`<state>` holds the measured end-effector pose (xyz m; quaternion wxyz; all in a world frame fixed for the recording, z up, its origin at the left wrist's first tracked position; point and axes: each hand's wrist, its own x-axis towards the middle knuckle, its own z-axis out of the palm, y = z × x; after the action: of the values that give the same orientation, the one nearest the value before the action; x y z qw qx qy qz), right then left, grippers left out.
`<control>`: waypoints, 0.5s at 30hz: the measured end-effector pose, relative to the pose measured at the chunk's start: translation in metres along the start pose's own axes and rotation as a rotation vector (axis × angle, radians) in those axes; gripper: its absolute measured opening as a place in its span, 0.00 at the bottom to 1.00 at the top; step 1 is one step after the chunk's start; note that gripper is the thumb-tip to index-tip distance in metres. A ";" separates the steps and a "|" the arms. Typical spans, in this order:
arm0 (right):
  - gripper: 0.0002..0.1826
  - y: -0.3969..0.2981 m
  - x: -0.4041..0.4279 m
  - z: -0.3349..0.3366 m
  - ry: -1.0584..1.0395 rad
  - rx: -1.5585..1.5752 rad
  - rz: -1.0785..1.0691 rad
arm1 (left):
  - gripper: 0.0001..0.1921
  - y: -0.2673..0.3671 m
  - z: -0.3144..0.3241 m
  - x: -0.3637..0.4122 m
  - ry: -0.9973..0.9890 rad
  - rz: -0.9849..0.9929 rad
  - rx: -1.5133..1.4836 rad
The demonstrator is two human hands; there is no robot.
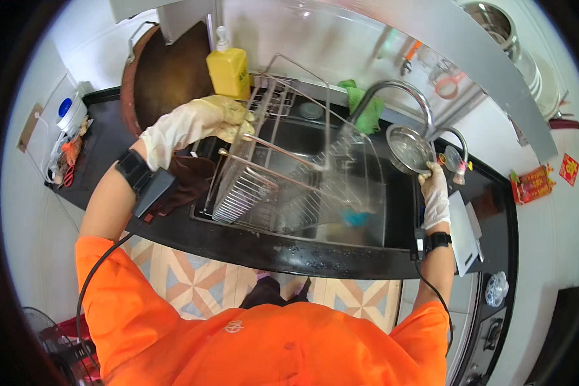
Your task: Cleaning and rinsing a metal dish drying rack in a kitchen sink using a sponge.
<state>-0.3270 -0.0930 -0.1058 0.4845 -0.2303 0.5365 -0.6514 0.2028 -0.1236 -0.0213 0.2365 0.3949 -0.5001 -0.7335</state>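
Observation:
A translucent rubber glove covers my left hand [229, 120], which grips the upper left side of a steel wire dish rack [246, 193]. The rack stands tilted over the sink [366, 198], its long rails reaching to the right. My gloved right hand [434, 186] holds a small round steel bowl [407, 148] by its lower right edge, beside the curved tap [427, 111]. The bowl's inside faces up towards me and looks wet. A blurred blue item [355, 218] lies low in the sink.
A yellow pump bottle [229, 72] and a large brown wok [169, 77] stand behind my left hand. A green cloth [364, 108] hangs behind the tap. A dark brown cloth [188, 181] lies left of the rack; a white board [461, 236] is at right.

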 end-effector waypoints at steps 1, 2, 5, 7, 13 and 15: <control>0.06 0.003 0.005 -0.005 -0.016 0.001 0.002 | 0.14 -0.002 -0.004 0.002 -0.022 0.007 0.025; 0.06 0.005 0.010 -0.011 -0.030 0.003 0.004 | 0.14 -0.001 -0.003 0.006 -0.044 0.012 0.049; 0.05 0.010 0.005 -0.002 0.017 0.003 -0.035 | 0.12 -0.006 -0.006 0.010 0.067 0.024 0.102; 0.04 0.010 0.005 -0.003 -0.051 -0.036 -0.036 | 0.12 -0.012 -0.007 0.011 0.044 0.052 -0.039; 0.05 -0.027 -0.028 0.035 -0.128 -0.157 0.065 | 0.13 -0.008 0.014 0.008 0.148 0.047 0.126; 0.03 -0.048 -0.038 0.050 -0.150 -0.178 0.083 | 0.26 0.004 0.037 0.009 0.283 -0.044 0.676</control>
<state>-0.2882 -0.0859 -0.0373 0.5274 -0.2980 0.5635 -0.5616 0.1671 -0.1118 -0.0137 0.1436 0.5590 -0.6679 -0.4699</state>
